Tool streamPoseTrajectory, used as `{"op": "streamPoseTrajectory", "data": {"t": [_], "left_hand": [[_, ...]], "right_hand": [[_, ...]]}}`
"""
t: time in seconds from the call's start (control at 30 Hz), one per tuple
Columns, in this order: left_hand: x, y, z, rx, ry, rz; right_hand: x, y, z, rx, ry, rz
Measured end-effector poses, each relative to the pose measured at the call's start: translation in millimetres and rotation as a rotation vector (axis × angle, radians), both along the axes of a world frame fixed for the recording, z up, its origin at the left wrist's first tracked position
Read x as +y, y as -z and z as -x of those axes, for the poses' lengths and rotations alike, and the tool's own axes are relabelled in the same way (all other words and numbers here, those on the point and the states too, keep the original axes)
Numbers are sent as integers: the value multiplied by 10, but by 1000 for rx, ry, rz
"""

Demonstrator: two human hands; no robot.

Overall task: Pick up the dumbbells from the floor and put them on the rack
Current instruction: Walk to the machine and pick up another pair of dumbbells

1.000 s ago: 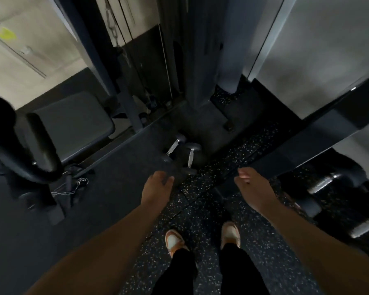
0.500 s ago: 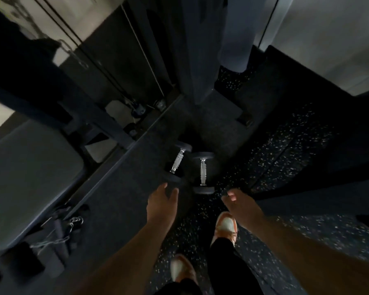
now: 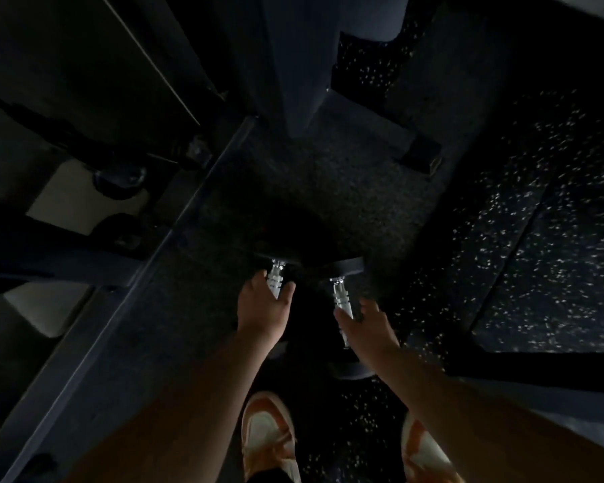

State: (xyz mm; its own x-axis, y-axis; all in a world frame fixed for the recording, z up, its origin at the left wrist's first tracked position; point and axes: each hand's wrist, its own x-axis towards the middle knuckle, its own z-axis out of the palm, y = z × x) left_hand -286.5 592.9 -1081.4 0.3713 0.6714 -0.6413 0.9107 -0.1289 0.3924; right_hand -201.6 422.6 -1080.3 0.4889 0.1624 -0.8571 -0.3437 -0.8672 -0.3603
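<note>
Left dumbbell, black ends with ribbed chrome handle [image 3: 275,282]: lying on the dark speckled rubber floor [image 3: 537,238], handle pointing away from the person. Left hand [image 3: 264,308] wrapped over the near part of the handle, fingers curled round it; whether the grip is fully tightened cannot be told in the dim light.

Right dumbbell, same black-and-chrome make [image 3: 340,298]: on the floor just beside the first, roughly parallel. Right hand [image 3: 367,325] laid over its handle, fingers partly curled, thumb and forefinger either side of the bar; closure uncertain.

Pair of orange-and-white trainers [image 3: 267,437]: planted near the dumbbells.

Dark upright machine column [image 3: 293,64]: beyond the dumbbells.
</note>
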Motion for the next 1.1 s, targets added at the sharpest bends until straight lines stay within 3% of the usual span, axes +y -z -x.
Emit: {"op": "streamPoseTrajectory", "data": {"t": [0.17,0.27,0.6,0.87,1.1], "left_hand": [[279,822,-28,57,-6,204],[293,1061,46,15,-56,187],[236,1153,76,-59,50,-9],[261,1098,78,-71,10,74],[186,1019,92,-38,-53,96]], "right_hand": [[173,737,65,8,15,-6],[195,979,130,-31,17,-6],[176,1152,164,-132,119,-20],[127,1267,109,-82,155,-36],[-49,1039,160,-80,345,-40]]}}
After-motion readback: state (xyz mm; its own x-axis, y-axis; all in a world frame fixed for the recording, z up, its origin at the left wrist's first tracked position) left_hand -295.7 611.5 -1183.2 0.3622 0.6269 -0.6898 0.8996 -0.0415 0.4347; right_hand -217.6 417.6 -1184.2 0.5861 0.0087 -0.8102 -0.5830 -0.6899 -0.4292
